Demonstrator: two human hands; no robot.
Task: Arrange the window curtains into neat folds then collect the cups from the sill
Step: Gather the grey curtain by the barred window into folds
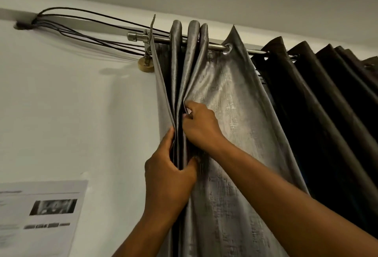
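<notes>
From your head camera, you are looking up at the top of the window. The grey curtain (231, 125) hangs by its rings from a shiny metal rod (216, 47). Its left part is bunched into tall folds close together, and its right part is spread out flat.

Your left hand (169, 179) is low on the bunched folds. Your thumb and fingers are curled round them and squeeze them together. Your right hand (201, 125) is a bit higher, just above your left hand. Its fingers are bent and pinch the edge of the next fold, right where the flat part starts. Your two hands are very near each other.

To the right hangs a dark curtain (327, 97) on the same rod, in wide zigzag folds.

On the left, some dark cables (86, 25) run along the white wall (71, 103) toward the end of the rod. A round wooden piece (145, 66) sits on the wall under the rod's end. Low on the wall is a blurry printed paper (41, 213) with small pictures.
</notes>
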